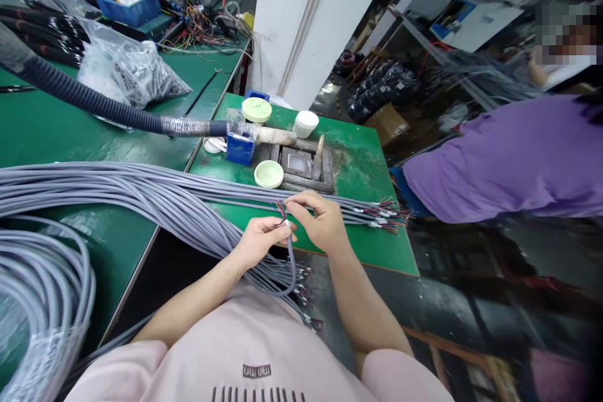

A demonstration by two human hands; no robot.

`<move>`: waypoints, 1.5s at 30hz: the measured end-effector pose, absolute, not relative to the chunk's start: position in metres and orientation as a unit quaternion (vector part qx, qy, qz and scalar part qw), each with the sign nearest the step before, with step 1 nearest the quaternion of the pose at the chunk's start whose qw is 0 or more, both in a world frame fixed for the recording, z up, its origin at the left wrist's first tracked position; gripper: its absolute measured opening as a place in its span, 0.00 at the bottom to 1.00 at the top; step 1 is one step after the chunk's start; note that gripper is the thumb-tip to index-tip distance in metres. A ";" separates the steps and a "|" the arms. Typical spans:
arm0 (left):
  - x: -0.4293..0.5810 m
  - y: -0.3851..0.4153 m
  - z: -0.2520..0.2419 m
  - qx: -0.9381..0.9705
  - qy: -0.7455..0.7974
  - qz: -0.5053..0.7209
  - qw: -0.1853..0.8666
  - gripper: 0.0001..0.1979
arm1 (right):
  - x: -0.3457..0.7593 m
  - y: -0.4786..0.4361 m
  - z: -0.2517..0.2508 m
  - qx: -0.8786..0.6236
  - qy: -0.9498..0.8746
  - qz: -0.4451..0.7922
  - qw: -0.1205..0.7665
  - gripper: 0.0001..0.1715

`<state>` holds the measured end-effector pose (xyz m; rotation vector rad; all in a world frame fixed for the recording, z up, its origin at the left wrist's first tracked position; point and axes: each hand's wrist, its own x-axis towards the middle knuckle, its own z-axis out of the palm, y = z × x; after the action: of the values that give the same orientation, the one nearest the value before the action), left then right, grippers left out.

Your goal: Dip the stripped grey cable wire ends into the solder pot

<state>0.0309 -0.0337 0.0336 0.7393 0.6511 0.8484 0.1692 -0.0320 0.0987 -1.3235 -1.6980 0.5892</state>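
Observation:
A grey cable bends up from my lap to my hands, its stripped end showing thin coloured wires above a white band. My left hand pinches the cable near that band. My right hand has thumb and forefinger closed at the tips of the wires; whether one strand sits between them is too small to make out. Just beyond my hands, a bundle of grey cables runs across the green table, with wire ends fanned out at the right. More stripped ends hang below my hands.
Past the bundle stand a small solder pot, an open pale tub, a white jar and a ribbed hose with its nozzle. Coiled cable lies at left. A person in a purple top is at right.

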 end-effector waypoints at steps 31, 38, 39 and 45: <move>-0.007 -0.018 0.049 0.498 0.378 0.601 0.498 0.11 | 0.204 -0.012 0.097 -0.449 -0.749 -0.035 0.486 0.15; -0.023 0.002 0.018 0.591 0.425 0.646 0.232 0.06 | 0.220 0.019 0.107 -0.485 -0.718 -0.033 0.498 0.11; -0.022 0.004 0.014 0.598 0.424 0.642 0.225 0.06 | 0.218 0.022 0.106 -0.481 -0.728 -0.025 0.489 0.11; -0.021 0.006 0.006 0.619 0.431 0.624 0.203 0.07 | 0.202 0.032 0.102 -0.472 -0.759 0.016 0.449 0.11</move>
<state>-0.0207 0.0060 0.0056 1.7288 1.2032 1.7414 0.2019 0.0322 0.1017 -1.1686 -1.8768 0.0399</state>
